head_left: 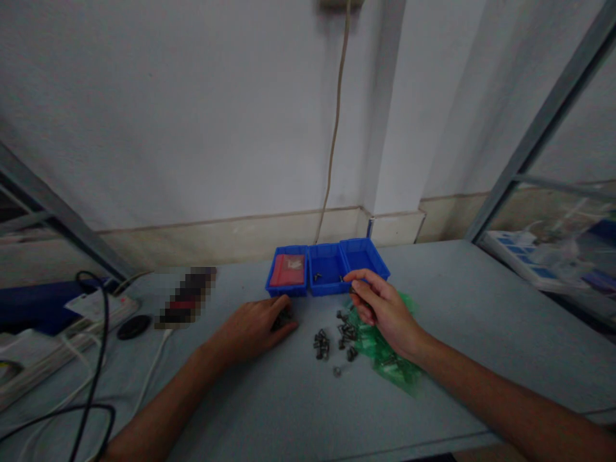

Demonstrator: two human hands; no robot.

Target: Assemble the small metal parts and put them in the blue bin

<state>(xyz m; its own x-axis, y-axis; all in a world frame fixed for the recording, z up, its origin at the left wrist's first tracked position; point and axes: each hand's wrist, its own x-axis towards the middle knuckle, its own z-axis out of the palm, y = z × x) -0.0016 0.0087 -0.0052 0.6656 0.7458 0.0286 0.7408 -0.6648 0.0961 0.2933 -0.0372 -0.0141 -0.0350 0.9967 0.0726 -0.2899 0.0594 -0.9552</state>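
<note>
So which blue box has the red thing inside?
The left blue bin of the three: a red packet lies in it, while the middle bin and right bin have none.

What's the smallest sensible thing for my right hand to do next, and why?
I'd probably ease your right hand slightly forward and release the small metal part it seems to pinch into the middle blue tray. Your fingertips are already by that tray's near right corner, and a few small pieces lie inside.
</note>
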